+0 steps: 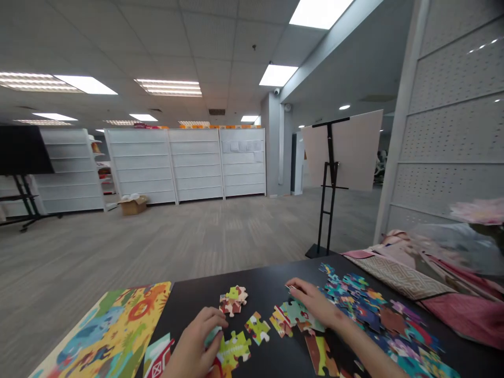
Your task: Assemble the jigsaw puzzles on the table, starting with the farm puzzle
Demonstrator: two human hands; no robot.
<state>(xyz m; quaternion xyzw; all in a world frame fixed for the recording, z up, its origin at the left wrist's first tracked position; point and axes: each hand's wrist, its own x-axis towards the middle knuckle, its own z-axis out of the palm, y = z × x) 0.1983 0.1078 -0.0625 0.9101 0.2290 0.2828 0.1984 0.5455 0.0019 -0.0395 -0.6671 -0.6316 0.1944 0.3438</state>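
My left hand (200,344) is curled round a pale teal puzzle piece (212,336), just beside a green puzzle piece (235,350) with light lettering. Across the dark table, the fingertips of my right hand (312,303) pinch a small puzzle piece (290,287), mostly hidden under them. Below that hand lie overlapping green, red and yellow pieces (293,314). Between my hands rests a lime-green piece (258,328). A small cluster of pinkish and brown pieces (233,301) sits farther back. A red and white piece (158,358) is partly covered by my left hand.
A colourful picture board (118,325) lies at the table's left edge. Many blue and purple puzzle pieces (366,304) spread to the right. Pink fabric (464,315) and a patterned strip border the right side. A black display stand (326,210) stands beyond the table.
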